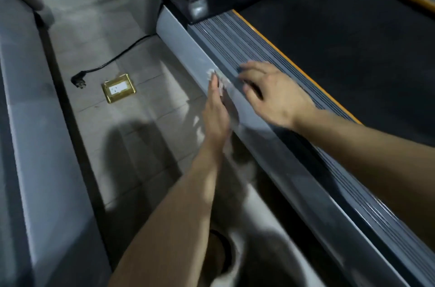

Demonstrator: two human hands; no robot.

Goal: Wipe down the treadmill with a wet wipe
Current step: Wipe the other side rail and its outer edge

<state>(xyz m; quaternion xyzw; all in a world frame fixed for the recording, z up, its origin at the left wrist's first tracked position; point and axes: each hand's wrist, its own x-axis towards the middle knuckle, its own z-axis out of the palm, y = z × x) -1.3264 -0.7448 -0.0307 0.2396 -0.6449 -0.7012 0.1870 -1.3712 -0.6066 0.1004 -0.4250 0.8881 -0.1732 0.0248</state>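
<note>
White wipe (210,74) under left hand (215,117) (flat)

I count two hands at mid-frame, one left hand (215,110) and one right hand (273,93), one wet wipe (220,79), one treadmill (341,51) across the right, and one black plug (78,79) and one brass floor socket (118,88) at centre left.

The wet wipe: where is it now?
Head view, centre: the wet wipe is pressed against the treadmill's grey side panel by the left hand, just left of the right hand on the ribbed rail.
</note>
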